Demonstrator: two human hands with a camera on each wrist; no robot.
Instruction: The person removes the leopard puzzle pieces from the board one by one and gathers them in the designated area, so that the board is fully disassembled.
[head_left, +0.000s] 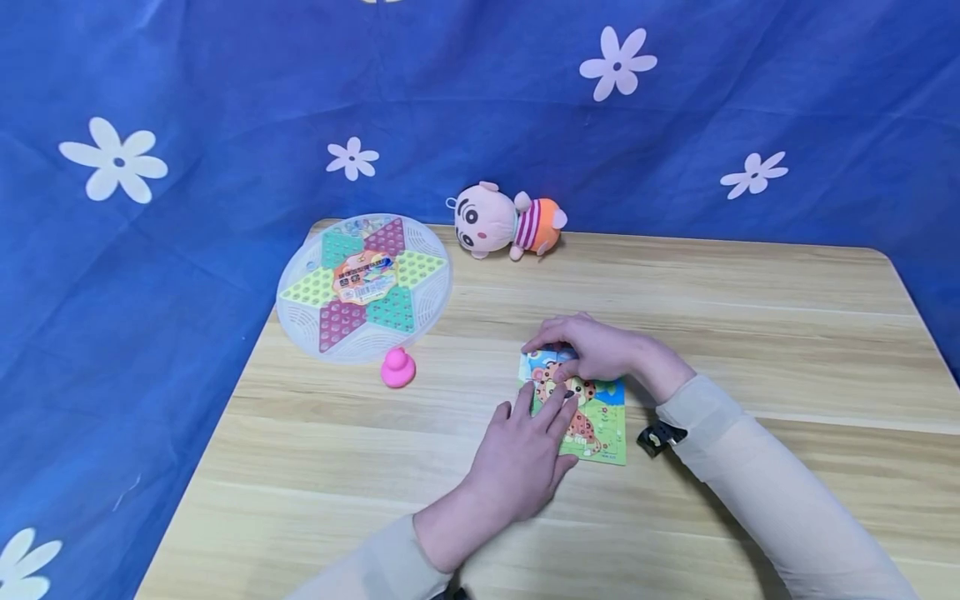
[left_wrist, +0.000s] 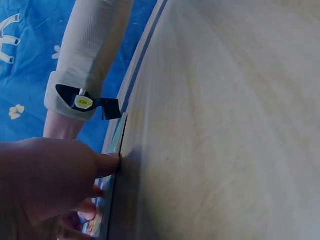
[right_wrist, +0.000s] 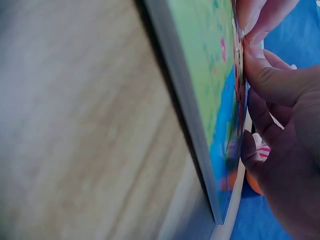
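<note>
A jigsaw puzzle (head_left: 611,437) with a spotted cartoon animal on green and blue lies flat on the table. My left hand (head_left: 521,458) rests on its lower left part, fingers spread and fairly straight over the picture. In the left wrist view the left thumb (left_wrist: 107,164) touches the puzzle's edge. My right hand (head_left: 596,346) arches over the upper left corner, its thumb and bent fingers around a puzzle piece (head_left: 549,358) there. The right wrist view shows the right thumb (right_wrist: 272,77) at the picture surface, close to the left fingertips; the piece is mostly hidden.
A round Chinese checkers board (head_left: 431,312) lies at the table's left, a pink rubber duck (head_left: 397,368) just in front of it. A plush doll (head_left: 487,221) lies at the back edge. Behind hangs a blue flowered cloth (head_left: 480,100).
</note>
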